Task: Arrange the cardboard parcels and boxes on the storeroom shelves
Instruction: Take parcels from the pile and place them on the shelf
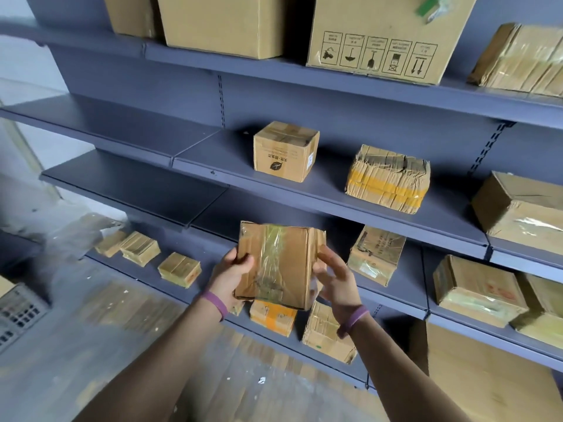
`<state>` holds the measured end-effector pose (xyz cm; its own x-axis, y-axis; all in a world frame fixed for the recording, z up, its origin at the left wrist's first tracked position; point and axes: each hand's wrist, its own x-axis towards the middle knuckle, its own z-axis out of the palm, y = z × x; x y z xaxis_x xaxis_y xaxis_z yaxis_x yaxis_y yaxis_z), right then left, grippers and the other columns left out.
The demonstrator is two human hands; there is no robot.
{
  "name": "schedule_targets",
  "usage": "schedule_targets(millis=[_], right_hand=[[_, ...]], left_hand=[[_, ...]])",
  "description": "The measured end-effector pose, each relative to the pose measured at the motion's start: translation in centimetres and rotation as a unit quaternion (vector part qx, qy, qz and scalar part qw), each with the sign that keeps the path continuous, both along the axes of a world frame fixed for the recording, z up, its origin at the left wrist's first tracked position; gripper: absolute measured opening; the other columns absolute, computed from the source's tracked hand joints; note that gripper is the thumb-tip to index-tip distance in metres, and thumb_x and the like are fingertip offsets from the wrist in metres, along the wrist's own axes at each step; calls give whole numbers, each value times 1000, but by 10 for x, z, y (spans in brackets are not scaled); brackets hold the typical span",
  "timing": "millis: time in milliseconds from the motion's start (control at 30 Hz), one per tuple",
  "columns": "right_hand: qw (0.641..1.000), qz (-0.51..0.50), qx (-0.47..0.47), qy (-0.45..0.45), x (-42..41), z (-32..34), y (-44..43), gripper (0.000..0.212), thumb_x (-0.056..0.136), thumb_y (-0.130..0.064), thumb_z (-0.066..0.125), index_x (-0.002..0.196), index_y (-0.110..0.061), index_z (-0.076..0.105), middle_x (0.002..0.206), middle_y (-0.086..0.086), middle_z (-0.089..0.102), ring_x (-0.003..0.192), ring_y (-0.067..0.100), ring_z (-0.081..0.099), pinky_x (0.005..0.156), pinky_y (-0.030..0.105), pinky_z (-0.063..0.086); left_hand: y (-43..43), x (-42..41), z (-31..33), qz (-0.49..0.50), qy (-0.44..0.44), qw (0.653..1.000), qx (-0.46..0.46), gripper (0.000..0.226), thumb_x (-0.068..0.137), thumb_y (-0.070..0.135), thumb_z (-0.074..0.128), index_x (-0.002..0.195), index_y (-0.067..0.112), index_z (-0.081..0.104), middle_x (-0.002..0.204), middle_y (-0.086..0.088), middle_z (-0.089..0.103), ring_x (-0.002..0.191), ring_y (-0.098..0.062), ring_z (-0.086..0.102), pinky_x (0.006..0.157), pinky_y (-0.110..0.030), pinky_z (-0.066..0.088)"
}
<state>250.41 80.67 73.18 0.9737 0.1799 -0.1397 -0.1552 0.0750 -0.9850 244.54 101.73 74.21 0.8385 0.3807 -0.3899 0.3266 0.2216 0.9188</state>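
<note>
Taped parcel [275, 264] held upright in the air, in front of the lower shelf [408, 286] and below the middle shelf [213, 166], with wrinkled clear film down its front. Left hand [233, 275] clamps the parcel's left edge, thumb on the front and fingers curled behind. Right hand [338, 280] takes the right edge with thumb and curved fingers closed on it, and each wrist carries a purple wristband [214, 303]. On the middle shelf stand a leaf-printed box [285, 152] and, apart to its right, a crushed parcel with yellow tape [388, 179]; small parcels [179, 269] sit along the lower shelf.
</note>
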Motion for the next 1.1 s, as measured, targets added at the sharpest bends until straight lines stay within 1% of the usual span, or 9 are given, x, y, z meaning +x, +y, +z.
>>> schedule_targets(millis=[100,200,267,367,533,667,800,1000,1100], right_hand=[[992,11,-38,122,-10,-7,5,46,93,-27,67,134,-19,46,130,7,56,115,34,54,82,53,50],[975,69,57,203,-17,-22,3,62,82,-40,71,136,-21,47,135,10,58,120,36,57,72,54,59],[967,36,128,219,-21,-29,6,69,81,-40,74,140,-15,48,136,13,60,119,32,60,72,47,60],[945,-41,189,264,-29,-31,10,60,91,-28,70,136,4,46,129,22,63,108,33,67,69,39,62],[923,31,278,266,-38,-21,13,55,88,-34,64,135,-7,54,130,16,65,121,32,62,91,42,58],[912,40,310,266,-39,-9,13,49,86,-27,63,131,-11,57,127,16,65,114,34,63,67,41,62],[908,33,332,254,-45,-7,17,41,84,-21,64,123,-11,60,113,13,71,113,33,63,74,46,62],[925,-11,290,245,-56,-4,25,18,98,-15,57,113,-6,63,102,12,73,96,26,68,59,33,61],[926,-15,290,242,-62,-3,27,16,98,-11,57,109,-1,63,100,15,73,95,27,69,66,38,63]], left_hand=[[15,-7,-2,-13,9,1000,-1,25,101,25,59,124,36,61,123,-3,64,116,-32,59,87,-55,56],[21,-11,-1,-31,-4,999,15,22,102,18,56,120,32,59,110,3,66,110,-26,61,78,-40,57],[21,-14,1,-33,-9,999,-2,25,103,15,54,124,29,58,111,1,67,103,-21,64,64,-33,57],[23,-17,1,-23,-20,997,-66,29,104,14,51,127,30,59,122,-8,67,104,-27,65,67,-41,58],[24,-21,2,-25,-21,994,-106,29,106,21,46,129,36,56,125,-5,65,112,-32,62,73,-46,57],[26,-23,3,-6,-11,992,-127,30,103,30,52,131,38,57,131,-7,65,121,-36,59,91,-58,54],[23,-24,10,-6,-4,992,-128,61,71,58,78,126,39,59,132,-5,65,127,-33,55,94,-56,53],[9,-28,4,91,-18,974,-207,57,89,34,70,140,23,48,140,-12,54,134,-37,46,107,-62,42],[-11,-40,2,107,-26,938,-328,47,91,40,67,125,9,57,125,-19,63,119,-37,58,100,-57,49]])
